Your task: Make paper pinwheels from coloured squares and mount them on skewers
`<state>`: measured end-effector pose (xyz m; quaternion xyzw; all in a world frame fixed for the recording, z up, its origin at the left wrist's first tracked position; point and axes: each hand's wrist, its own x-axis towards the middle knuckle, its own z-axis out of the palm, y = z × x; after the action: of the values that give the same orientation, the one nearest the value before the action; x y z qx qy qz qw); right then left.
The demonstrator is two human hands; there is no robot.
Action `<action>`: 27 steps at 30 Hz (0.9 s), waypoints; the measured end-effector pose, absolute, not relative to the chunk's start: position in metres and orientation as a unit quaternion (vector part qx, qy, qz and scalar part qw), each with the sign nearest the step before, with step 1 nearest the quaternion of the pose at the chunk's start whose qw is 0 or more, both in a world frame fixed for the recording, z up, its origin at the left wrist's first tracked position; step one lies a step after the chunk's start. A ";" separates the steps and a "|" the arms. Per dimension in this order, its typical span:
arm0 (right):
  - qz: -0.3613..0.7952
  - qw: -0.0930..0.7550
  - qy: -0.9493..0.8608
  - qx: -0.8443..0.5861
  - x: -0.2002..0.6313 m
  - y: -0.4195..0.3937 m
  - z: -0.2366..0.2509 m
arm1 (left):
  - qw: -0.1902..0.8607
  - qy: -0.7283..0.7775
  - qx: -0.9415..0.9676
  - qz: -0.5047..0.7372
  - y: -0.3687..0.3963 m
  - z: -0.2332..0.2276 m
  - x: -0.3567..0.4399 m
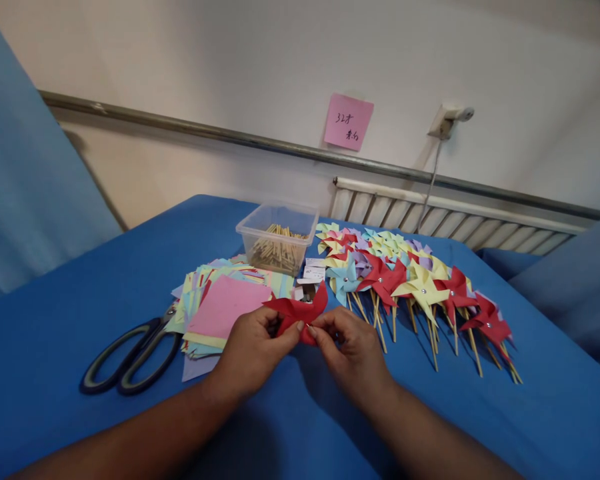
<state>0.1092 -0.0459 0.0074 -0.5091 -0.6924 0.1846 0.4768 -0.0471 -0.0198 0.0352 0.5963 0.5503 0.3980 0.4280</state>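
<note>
A red paper pinwheel [300, 309] with folded blades is held up over the middle of the table. My left hand [253, 350] grips it from the left, thumb in front near its centre. From the right, my right hand [353, 353] closes thumb and forefinger at the same centre. A tiny shiny pin [309, 326] shows at those fingertips, though its full shape is too small to make out. No stick is visible on this pinwheel. Just behind it lies a small open box [307, 291], partly hidden by the red paper.
Coloured paper squares [230, 307] are piled at left, with large scissors [140, 353] beside them. A clear plastic tub [278, 220] of short wooden sticks stands behind. Several finished pinwheels [423, 291] on sticks lie at right. Blue cloth [80, 320] covers the table; a radiator [370, 207] lines the wall.
</note>
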 end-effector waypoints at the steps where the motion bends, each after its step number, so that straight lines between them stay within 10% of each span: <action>1: 0.183 0.479 -0.693 -0.507 0.109 -0.046 0.008 | 0.426 0.551 0.599 0.396 -0.020 0.035 -0.047; 27: 0.256 0.483 -0.643 -0.537 0.109 -0.045 0.007 | 0.505 0.512 0.584 0.375 -0.019 0.036 -0.044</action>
<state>0.1093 -0.0445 0.0067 -0.5366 -0.6427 0.2556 0.4834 -0.0445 -0.0189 0.0358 0.5842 0.5123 0.3754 0.5053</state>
